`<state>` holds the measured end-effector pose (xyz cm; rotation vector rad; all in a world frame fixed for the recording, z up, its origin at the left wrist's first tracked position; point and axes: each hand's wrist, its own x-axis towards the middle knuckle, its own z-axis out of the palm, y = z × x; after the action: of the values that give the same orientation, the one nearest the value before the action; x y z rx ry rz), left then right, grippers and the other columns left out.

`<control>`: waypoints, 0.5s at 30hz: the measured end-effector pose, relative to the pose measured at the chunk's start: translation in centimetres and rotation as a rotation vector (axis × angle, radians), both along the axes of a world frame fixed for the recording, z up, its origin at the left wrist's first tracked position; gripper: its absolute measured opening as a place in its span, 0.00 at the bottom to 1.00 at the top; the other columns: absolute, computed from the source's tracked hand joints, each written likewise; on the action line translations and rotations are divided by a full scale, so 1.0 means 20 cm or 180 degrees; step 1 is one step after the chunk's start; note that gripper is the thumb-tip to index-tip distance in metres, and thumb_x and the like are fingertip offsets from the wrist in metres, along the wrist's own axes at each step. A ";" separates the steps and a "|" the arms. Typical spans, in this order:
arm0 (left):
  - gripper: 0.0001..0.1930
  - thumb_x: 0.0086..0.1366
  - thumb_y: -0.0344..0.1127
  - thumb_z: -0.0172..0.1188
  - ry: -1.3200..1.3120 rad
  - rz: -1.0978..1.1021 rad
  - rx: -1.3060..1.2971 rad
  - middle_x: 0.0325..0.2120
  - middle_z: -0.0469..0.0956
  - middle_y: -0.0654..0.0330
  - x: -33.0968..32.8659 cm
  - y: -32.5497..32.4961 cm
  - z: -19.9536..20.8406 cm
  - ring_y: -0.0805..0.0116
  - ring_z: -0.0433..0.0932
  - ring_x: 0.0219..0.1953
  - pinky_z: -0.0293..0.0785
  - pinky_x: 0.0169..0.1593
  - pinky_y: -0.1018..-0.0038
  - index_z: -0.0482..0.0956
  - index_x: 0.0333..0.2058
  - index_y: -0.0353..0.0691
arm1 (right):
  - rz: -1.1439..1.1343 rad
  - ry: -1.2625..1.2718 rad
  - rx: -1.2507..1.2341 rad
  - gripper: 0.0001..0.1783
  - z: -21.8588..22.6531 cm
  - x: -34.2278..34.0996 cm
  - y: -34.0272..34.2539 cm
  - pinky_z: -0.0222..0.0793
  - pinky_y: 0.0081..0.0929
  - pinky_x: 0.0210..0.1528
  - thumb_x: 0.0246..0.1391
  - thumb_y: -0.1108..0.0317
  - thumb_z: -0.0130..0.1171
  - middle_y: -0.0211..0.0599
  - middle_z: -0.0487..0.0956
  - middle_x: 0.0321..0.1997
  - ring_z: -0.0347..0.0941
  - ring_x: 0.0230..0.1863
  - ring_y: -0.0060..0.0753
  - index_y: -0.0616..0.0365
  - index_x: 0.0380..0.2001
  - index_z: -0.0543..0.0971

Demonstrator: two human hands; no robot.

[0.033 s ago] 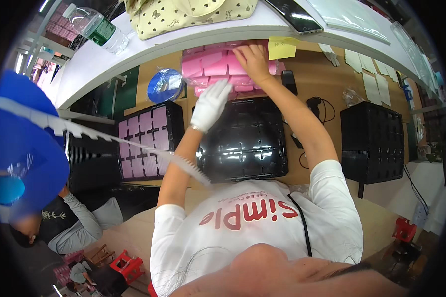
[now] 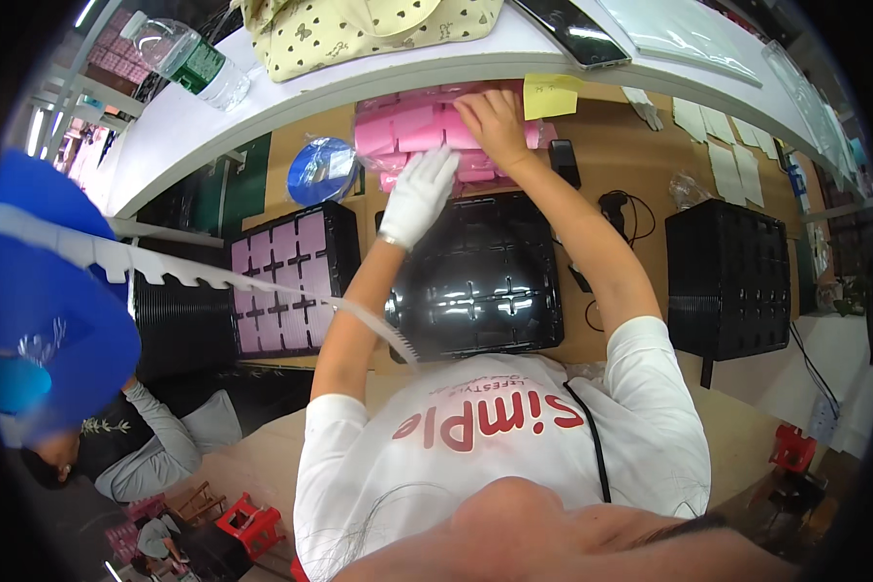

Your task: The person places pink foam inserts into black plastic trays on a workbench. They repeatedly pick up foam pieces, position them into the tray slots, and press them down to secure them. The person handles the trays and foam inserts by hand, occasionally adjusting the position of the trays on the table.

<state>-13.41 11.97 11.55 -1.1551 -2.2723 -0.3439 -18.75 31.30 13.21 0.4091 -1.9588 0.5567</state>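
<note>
My left hand (image 2: 421, 197), in a white glove, reaches forward with its fingers stretched out. Its fingertips are at the near edge of several pink pieces (image 2: 382, 133) lying in clear plastic film. Bare and further forward, my right hand (image 2: 497, 129) lies over the right part of these pieces. Its thumb is apart from its fingers, and I see nothing held. Below both hands sits a black plastic tray (image 2: 475, 276) with cross-shaped ridges and a shiny surface.
A tray of pink pieces (image 2: 283, 276) stands left, a black tray stack (image 2: 729, 281) right. A film-wrapped blue roll (image 2: 322, 171) lies left of the pink pack. Overhead, a white shelf (image 2: 291, 94) carries a bottle (image 2: 189, 60), bag and phone. Someone in a blue cap (image 2: 58, 291) works at left.
My left hand has shifted slightly forward and to the right, toward the pink pieces. The right hand stays nearly in place. The blue cap at left has moved slightly down in view.
</note>
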 end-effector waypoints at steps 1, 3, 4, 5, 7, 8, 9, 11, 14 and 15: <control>0.18 0.61 0.35 0.55 -0.0225 0.0245 -0.0136 0.50 0.74 0.52 -0.08 0.08 -0.03 0.54 0.76 0.47 0.70 0.52 0.60 0.73 0.51 0.41 | 0.0163 -0.0024 -0.0010 0.05 0.00 0.03 0.02 0.64 0.33 0.40 0.46 0.69 0.64 0.31 0.75 0.32 0.68 0.37 0.38 0.50 0.29 0.80; 0.19 0.62 0.40 0.55 -0.0661 0.0713 -0.0418 0.50 0.74 0.54 -0.21 0.23 -0.07 0.52 0.76 0.45 0.71 0.50 0.60 0.73 0.51 0.42 | 0.0242 0.0116 0.0357 0.06 -0.01 0.08 0.08 0.65 0.33 0.41 0.44 0.69 0.63 0.31 0.74 0.32 0.69 0.38 0.37 0.50 0.29 0.79; 0.20 0.61 0.39 0.54 -0.0890 0.0558 0.0046 0.51 0.73 0.54 -0.33 0.24 -0.16 0.54 0.75 0.48 0.70 0.52 0.60 0.71 0.52 0.42 | 0.0337 0.0210 0.0538 0.07 0.00 0.11 0.08 0.65 0.34 0.41 0.43 0.69 0.63 0.31 0.74 0.32 0.69 0.38 0.36 0.50 0.29 0.79; 0.21 0.61 0.37 0.53 -0.1090 0.0505 0.0496 0.53 0.72 0.53 -0.46 0.17 -0.32 0.56 0.74 0.50 0.68 0.53 0.61 0.70 0.54 0.42 | 0.0605 0.0216 0.0609 0.08 0.01 0.14 0.02 0.65 0.35 0.45 0.41 0.69 0.63 0.30 0.74 0.34 0.70 0.41 0.35 0.50 0.29 0.79; 0.25 0.58 0.32 0.52 -0.0506 0.0347 -0.0298 0.56 0.70 0.53 -0.46 0.26 -0.16 0.56 0.71 0.54 0.66 0.56 0.62 0.68 0.56 0.43 | 0.0493 0.0025 0.0846 0.08 -0.03 0.28 0.09 0.64 0.35 0.47 0.42 0.69 0.62 0.30 0.74 0.35 0.70 0.42 0.34 0.50 0.30 0.79; 0.24 0.58 0.32 0.52 -0.0438 0.0399 -0.0290 0.55 0.70 0.53 -0.41 0.23 -0.15 0.55 0.71 0.54 0.66 0.56 0.61 0.69 0.56 0.43 | 0.0531 -0.0024 0.0934 0.07 -0.03 0.35 0.07 0.64 0.35 0.49 0.43 0.69 0.62 0.30 0.75 0.36 0.70 0.43 0.34 0.50 0.30 0.79; 0.23 0.59 0.33 0.51 -0.0378 0.0445 -0.0274 0.55 0.70 0.53 -0.37 0.21 -0.16 0.55 0.71 0.54 0.65 0.56 0.60 0.69 0.56 0.43 | 0.0634 -0.0038 0.0921 0.08 -0.04 0.43 0.05 0.64 0.36 0.51 0.42 0.69 0.63 0.29 0.75 0.37 0.70 0.44 0.33 0.50 0.30 0.79; 0.22 0.61 0.33 0.50 -0.0269 0.0547 -0.0232 0.54 0.71 0.53 -0.32 0.18 -0.20 0.54 0.70 0.54 0.64 0.57 0.59 0.70 0.56 0.43 | 0.0772 -0.0088 0.0818 0.18 -0.09 0.57 0.03 0.62 0.39 0.55 0.41 0.67 0.67 0.35 0.74 0.45 0.69 0.49 0.35 0.55 0.39 0.77; 0.21 0.63 0.34 0.48 -0.0132 0.0744 -0.0200 0.53 0.72 0.54 -0.20 0.10 -0.27 0.53 0.70 0.54 0.62 0.59 0.56 0.70 0.55 0.44 | 0.0000 -0.0908 -0.0617 0.31 -0.09 0.72 0.01 0.59 0.42 0.58 0.36 0.64 0.70 0.42 0.67 0.53 0.65 0.54 0.40 0.53 0.47 0.71; 0.22 0.63 0.33 0.49 -0.0653 0.0554 0.0062 0.54 0.71 0.52 -0.10 0.08 -0.27 0.52 0.69 0.55 0.61 0.59 0.57 0.68 0.57 0.42 | -0.0320 -0.1323 -0.1117 0.41 -0.20 0.72 0.05 0.60 0.38 0.58 0.37 0.62 0.74 0.47 0.61 0.59 0.62 0.58 0.42 0.57 0.54 0.65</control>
<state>-15.37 13.67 6.06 -0.9403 -2.5206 -0.4316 -4.33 32.30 9.18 -0.0317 -2.1998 0.9593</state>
